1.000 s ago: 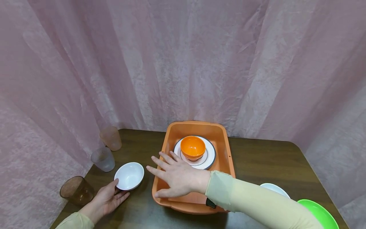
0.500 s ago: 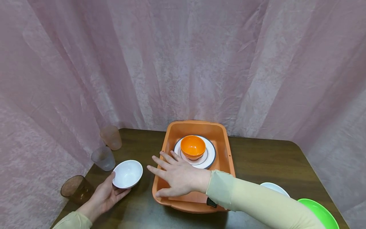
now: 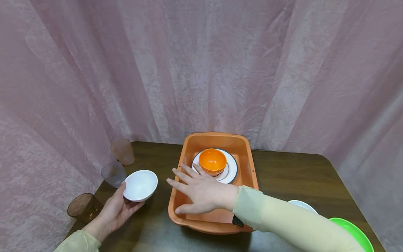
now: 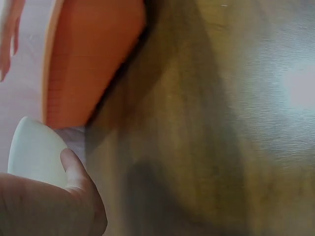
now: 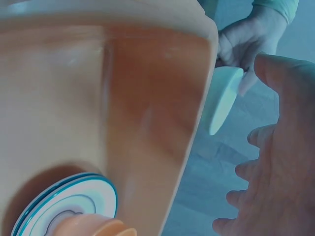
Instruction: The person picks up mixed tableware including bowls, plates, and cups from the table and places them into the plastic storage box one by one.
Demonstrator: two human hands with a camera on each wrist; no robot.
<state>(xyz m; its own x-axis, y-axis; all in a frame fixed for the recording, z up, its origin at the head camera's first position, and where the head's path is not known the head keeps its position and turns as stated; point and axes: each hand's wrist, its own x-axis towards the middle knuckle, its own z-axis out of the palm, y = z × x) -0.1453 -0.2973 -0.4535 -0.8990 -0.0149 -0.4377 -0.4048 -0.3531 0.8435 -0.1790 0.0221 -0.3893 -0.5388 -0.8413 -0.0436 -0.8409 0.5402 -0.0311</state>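
Observation:
My left hand (image 3: 118,211) grips a small white bowl (image 3: 140,186) at its near left side, thumb at the rim and fingers beneath. In the left wrist view the bowl (image 4: 37,152) is lifted above the table. My right hand (image 3: 204,194) hovers palm down with spread fingers over the left part of an orange basin (image 3: 253,175) and holds nothing. Inside the basin, orange bowls (image 3: 212,161) are stacked on white plates (image 3: 232,171) with dark blue rims. From the right wrist view, the plates (image 5: 101,194) lie as a stack and the white bowl (image 5: 226,96) is outside the basin wall.
A brown glass (image 3: 84,208), a clear tumbler (image 3: 114,174) and a pinkish tumbler (image 3: 122,151) line the table's left edge. On the right, partly behind my right sleeve, are a white dish (image 3: 303,205) and a green dish (image 3: 354,232). A pink curtain (image 3: 201,70) hangs behind.
My left hand has raised the white bowl slightly off the table and tilted it. My right hand has shifted a little to the right, still spread above the basin.

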